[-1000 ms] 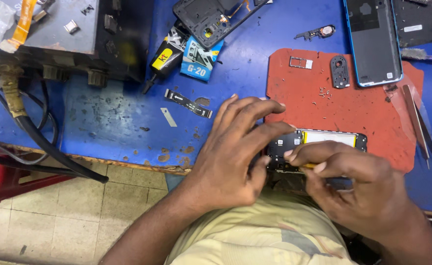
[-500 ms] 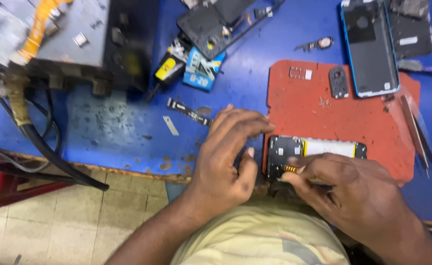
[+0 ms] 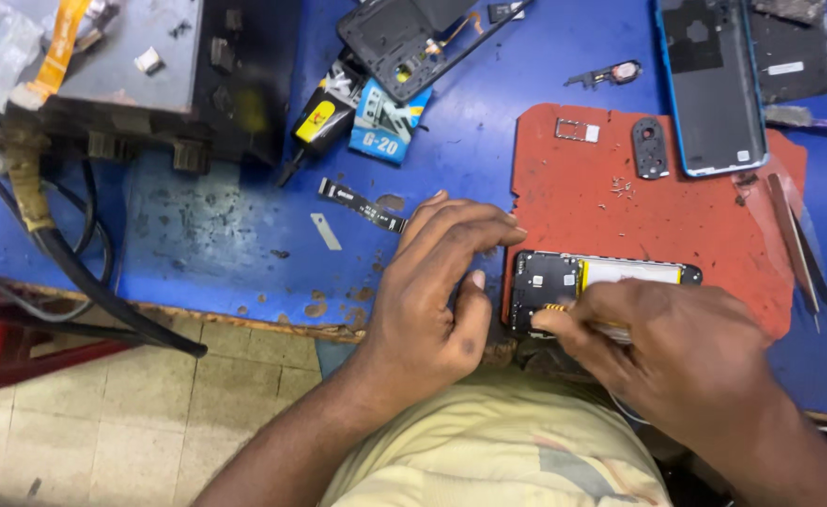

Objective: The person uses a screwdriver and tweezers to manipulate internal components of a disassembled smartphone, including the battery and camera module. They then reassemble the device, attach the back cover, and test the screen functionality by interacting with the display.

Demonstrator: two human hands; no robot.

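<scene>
An opened phone (image 3: 610, 274) lies on a red mat (image 3: 639, 207), its black board and yellow-edged battery exposed. My right hand (image 3: 676, 357) covers the phone's near side. Its fingers are pinched on a small tool, mostly hidden, with an orange tip (image 3: 554, 308) at the board. My left hand (image 3: 441, 291) rests arched on the blue table (image 3: 225, 244) just left of the phone. Its fingertips touch the mat's edge and it holds nothing.
On the mat lie a SIM tray (image 3: 576, 130), a camera bezel (image 3: 648, 145) and tweezers (image 3: 803, 244). A blue back cover (image 3: 709, 84), a black phone frame (image 3: 404, 38), a glue tube (image 3: 315, 122), a flex strip (image 3: 362, 205), a grey metal box (image 3: 131, 66) and thick cables (image 3: 56, 253) lie around.
My left hand has slid left off the phone and now rests beside it. My right hand stays pinched at the phone's near edge, shifted slightly left.
</scene>
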